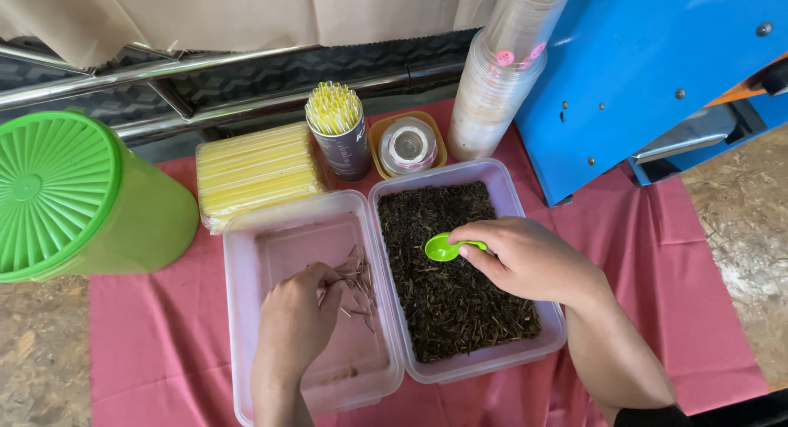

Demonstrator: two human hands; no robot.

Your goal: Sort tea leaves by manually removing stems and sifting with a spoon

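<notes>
Two clear plastic tubs sit side by side on a pink cloth. The right tub [510,199] is filled with dark dried leaf bits. My right hand [529,259] is over it, holding a small green plastic spoon [443,247] by its handle, bowl pointing left. The left tub [246,254] holds only a few thin dry stalks [359,283]. My left hand [297,320] reaches into it, fingers pinched together on some of those stalks.
A big green lidded container [74,197] stands at the left. Behind the tubs lie a pack of yellow straws [254,171], a cup of straws [336,127], a small yellow-rimmed tub [408,145] and a stack of clear cups [501,74]. A blue machine [648,74] is at right.
</notes>
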